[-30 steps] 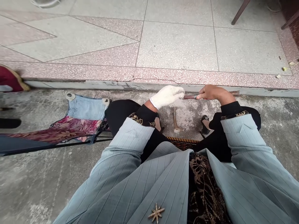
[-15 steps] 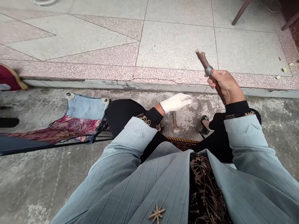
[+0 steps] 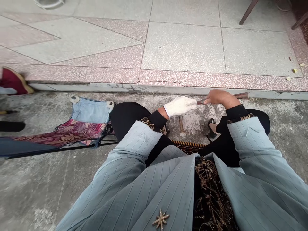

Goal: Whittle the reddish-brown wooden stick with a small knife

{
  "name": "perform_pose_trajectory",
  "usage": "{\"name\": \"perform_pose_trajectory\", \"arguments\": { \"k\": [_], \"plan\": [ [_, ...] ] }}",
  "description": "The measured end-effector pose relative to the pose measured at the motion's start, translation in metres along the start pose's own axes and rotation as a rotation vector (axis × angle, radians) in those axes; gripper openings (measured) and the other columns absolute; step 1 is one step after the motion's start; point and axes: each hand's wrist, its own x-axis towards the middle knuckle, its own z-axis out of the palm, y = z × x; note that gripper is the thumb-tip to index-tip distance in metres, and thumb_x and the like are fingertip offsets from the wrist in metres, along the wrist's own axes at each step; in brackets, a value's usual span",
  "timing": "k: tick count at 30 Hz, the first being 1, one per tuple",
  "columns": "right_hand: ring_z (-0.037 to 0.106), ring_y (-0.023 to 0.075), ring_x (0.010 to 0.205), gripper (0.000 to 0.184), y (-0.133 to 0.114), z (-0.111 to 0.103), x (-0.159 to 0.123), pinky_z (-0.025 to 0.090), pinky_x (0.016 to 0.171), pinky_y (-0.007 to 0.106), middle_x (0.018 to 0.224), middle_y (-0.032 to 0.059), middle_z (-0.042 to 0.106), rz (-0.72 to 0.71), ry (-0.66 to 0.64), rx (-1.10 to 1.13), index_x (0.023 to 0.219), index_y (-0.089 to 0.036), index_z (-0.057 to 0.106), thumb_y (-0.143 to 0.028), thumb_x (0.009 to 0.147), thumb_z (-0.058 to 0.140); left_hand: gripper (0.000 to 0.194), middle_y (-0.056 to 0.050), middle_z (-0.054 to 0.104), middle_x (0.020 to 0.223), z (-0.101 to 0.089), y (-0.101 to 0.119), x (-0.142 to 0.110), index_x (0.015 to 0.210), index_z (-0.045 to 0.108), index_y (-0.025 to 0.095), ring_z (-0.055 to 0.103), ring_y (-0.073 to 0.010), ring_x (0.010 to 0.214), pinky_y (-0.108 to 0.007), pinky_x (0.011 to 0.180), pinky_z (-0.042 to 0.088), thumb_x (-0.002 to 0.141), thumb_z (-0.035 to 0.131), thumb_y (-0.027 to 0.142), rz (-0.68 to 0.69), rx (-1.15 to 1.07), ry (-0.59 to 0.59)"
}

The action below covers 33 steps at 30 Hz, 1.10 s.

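- From my head camera, my bare right hand (image 3: 217, 97) is closed around a brown stick (image 3: 241, 96), gripping it near its left end.
- The stick lies roughly crosswise in front of me, above the concrete ground (image 3: 284, 118) and close to the step (image 3: 108, 87); its far end pokes out past my right wrist.
- My left hand (image 3: 181, 106), in a white glove, is at the stick's left tip, fingers drawn together; I cannot tell whether they pinch anything.
- Below my left hand, a bent piece of wood (image 3: 181, 124) lies on the ground, between my feet.
- To my left stands a low seat (image 3: 77, 130) of denim and flowered cloth.
- Farther left, a red shoe (image 3: 14, 81) shows beside the step.
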Motion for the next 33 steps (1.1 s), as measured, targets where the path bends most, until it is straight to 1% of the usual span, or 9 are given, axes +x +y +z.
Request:
{"name": "perform_pose_trajectory", "arguments": {
  "k": [4,6,11,14,18,23,28,30,33],
  "plan": [
    [0.048,0.0122,0.053,0.047,-0.001,0.001,-0.005,0.038,0.061,0.03,0.059,0.002,0.058,-0.335,-0.346,0.207,0.062,-0.016,0.061,-0.058,0.082,0.067,0.032,0.0,0.064,0.076,-0.009,-0.013,-0.009,0.091,0.067,0.015,0.054,-0.0118,0.067,-0.024,0.065,0.038,0.092,0.048,0.04,-0.04,-0.209,0.121],
    [0.043,0.0096,0.051,0.049,0.0,-0.002,-0.008,0.037,0.058,0.027,0.056,-0.0014,0.053,-0.519,-0.425,0.367,0.064,-0.017,0.06,-0.062,0.08,0.067,0.034,0.0,0.062,0.072,-0.009,-0.02,-0.014,0.086,0.064,0.014,0.05,-0.0098,0.062,-0.023,0.062,0.037,0.091,0.05,0.044,-0.07,-0.369,0.181],
    [0.04,0.0065,0.049,0.049,0.0,-0.01,-0.022,0.031,0.053,0.024,0.055,-0.0041,0.051,-0.807,-0.197,0.676,0.066,-0.016,0.059,-0.062,0.082,0.066,0.041,0.002,0.056,0.071,0.021,-0.019,-0.019,0.093,0.059,0.015,0.037,-0.0063,0.049,-0.021,0.049,0.033,0.089,0.054,0.055,-0.156,-0.779,0.289],
    [0.039,0.0063,0.049,0.047,-0.001,-0.008,-0.03,0.03,0.051,0.023,0.056,-0.0034,0.051,-0.721,0.038,0.928,0.069,-0.016,0.06,-0.061,0.083,0.067,0.044,0.005,0.045,0.059,0.047,-0.01,-0.022,0.086,0.057,0.015,0.038,-0.0078,0.05,-0.021,0.051,0.036,0.094,0.047,0.057,-0.14,-0.747,0.172],
    [0.041,0.0082,0.05,0.043,0.001,0.001,-0.027,0.032,0.049,0.024,0.059,-0.0013,0.054,-0.465,0.283,1.129,0.079,-0.017,0.062,-0.059,0.085,0.066,0.042,0.002,0.051,0.064,0.067,-0.002,-0.027,0.083,0.059,0.015,0.045,-0.0103,0.057,-0.023,0.058,0.037,0.099,0.04,0.048,-0.189,-0.404,0.129],
    [0.048,0.0127,0.053,0.047,0.008,0.004,-0.012,0.036,0.055,0.029,0.062,0.0058,0.059,-0.079,0.431,0.687,0.068,-0.016,0.061,-0.057,0.089,0.06,0.036,-0.004,0.064,0.084,0.066,0.006,-0.024,0.087,0.062,0.017,0.058,-0.0166,0.08,-0.027,0.074,0.041,0.102,0.038,0.038,-0.126,0.083,0.061],
    [0.064,0.0254,0.084,0.046,0.011,0.011,-0.001,0.042,0.068,0.033,0.095,0.0166,0.071,0.051,0.352,0.183,0.093,-0.014,0.073,-0.057,0.092,0.055,0.036,-0.006,0.068,0.089,0.062,0.01,-0.017,0.096,0.066,0.019,0.063,-0.0197,0.084,-0.028,0.073,0.042,0.103,0.036,0.039,-0.099,0.305,0.004],
    [0.065,0.0277,0.087,0.043,0.011,0.016,0.0,0.043,0.07,0.034,0.099,0.0188,0.071,0.06,0.229,0.054,0.094,-0.014,0.073,-0.054,0.092,0.057,0.036,-0.005,0.069,0.089,0.057,0.01,-0.017,0.098,0.066,0.02,0.064,-0.0195,0.084,-0.027,0.072,0.041,0.102,0.037,0.04,-0.09,0.309,-0.004],
    [0.062,0.0237,0.069,0.041,0.013,0.024,-0.004,0.042,0.066,0.036,0.078,0.0155,0.068,-0.012,-0.08,-0.073,0.073,-0.013,0.069,-0.05,0.087,0.063,0.032,-0.004,0.071,0.094,0.041,0.005,-0.017,0.104,0.067,0.02,0.064,-0.0184,0.087,-0.026,0.074,0.042,0.101,0.041,0.038,-0.062,0.24,0.01]
  ]
}}
